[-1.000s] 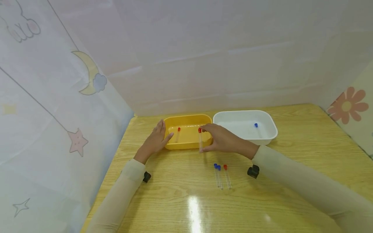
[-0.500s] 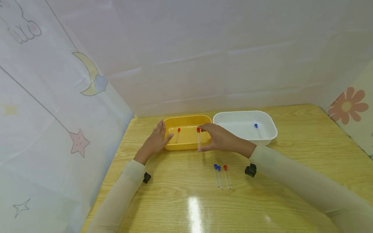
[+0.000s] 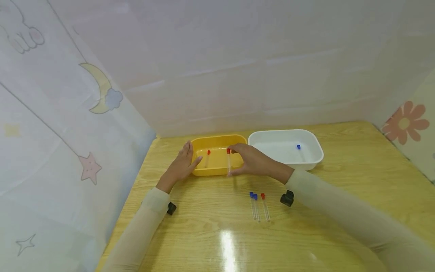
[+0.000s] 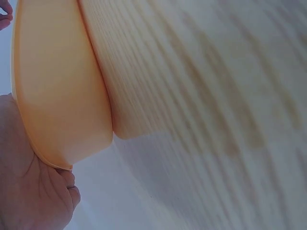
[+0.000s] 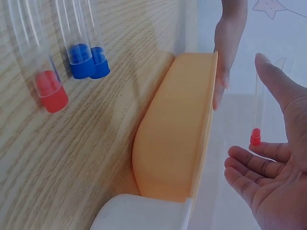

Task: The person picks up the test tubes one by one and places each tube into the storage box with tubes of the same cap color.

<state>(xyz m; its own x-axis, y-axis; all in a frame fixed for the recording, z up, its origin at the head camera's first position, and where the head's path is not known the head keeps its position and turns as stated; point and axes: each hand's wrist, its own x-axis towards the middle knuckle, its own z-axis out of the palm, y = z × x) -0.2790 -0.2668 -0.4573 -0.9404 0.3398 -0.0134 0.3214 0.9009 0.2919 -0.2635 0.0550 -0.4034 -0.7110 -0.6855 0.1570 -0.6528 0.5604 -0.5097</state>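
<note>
My right hand (image 3: pixel 253 160) pinches a clear test tube with a red cap (image 3: pixel 229 151), upright over the front right of the yellow bin (image 3: pixel 210 172). In the right wrist view the tube (image 5: pixel 259 103) spans from thumb to index finger, while the other fingers are half bent. My left hand (image 3: pixel 180 165) lies along the bin's left end with fingers straight and thumb near the front rim; the left wrist view has its palm (image 4: pixel 36 196) against the rim. Inside the bin lies another red-capped test tube (image 3: pixel 208 158).
A white bin (image 3: pixel 316 158) stands right beside the yellow one, with a blue-capped tube (image 3: pixel 299 148) inside. In front on the wooden table (image 3: pixel 190 234) lie two blue-capped tubes (image 3: pixel 256 207) and one red-capped tube (image 3: pixel 265 207). Papered walls (image 3: pixel 238 75) close off the back and left.
My right hand has moved slightly left with the red-capped test tube, further over the yellow bin. The left hand stays at the bin's left end.
</note>
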